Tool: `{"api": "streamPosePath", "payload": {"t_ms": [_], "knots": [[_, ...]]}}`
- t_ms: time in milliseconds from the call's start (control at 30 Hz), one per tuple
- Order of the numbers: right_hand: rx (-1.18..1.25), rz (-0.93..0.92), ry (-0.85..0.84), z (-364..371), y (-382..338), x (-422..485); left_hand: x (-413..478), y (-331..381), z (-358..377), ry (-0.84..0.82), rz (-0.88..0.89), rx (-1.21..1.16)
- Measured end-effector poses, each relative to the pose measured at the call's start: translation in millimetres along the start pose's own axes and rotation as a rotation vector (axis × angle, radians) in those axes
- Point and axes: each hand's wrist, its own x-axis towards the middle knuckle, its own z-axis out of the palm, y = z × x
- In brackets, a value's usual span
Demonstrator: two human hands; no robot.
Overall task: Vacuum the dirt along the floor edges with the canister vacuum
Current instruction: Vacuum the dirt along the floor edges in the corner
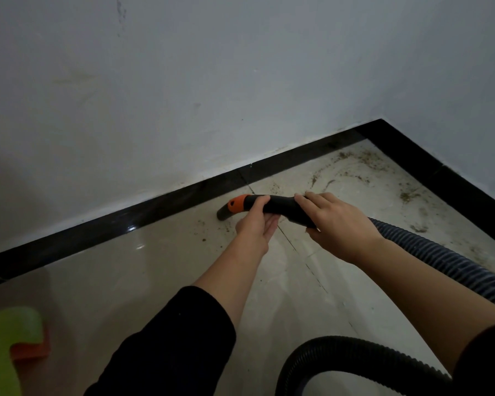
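A black vacuum handle (279,206) with an orange collar (237,203) points left, its dark nozzle tip (223,214) low over the tile beside the black skirting (160,205). My left hand (256,224) holds the handle just behind the orange collar, thumb on top. My right hand (336,224) grips the rear of the handle, where the ribbed hose (446,260) joins. Brown dirt (357,164) lies scattered on the beige floor toward the corner, with a few specks (205,240) near the nozzle.
White walls meet in a corner (380,120) at upper right. The hose loops back across the floor at the bottom (340,345). A lime-green and orange object (15,347) sits blurred at the lower left.
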Motion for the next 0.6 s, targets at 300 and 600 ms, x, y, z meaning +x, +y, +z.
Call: {"api": "streamPosePath", "payload": {"t_ms": [300,600], "knots": [[-0.011,0.012,0.019,-6,6,-7,-4,-5,6,-0.05,0.003,0.02],[-0.028,0.014,0.008,-6,10,-12,-2,-9,6,-0.07,-0.007,0.047]]}}
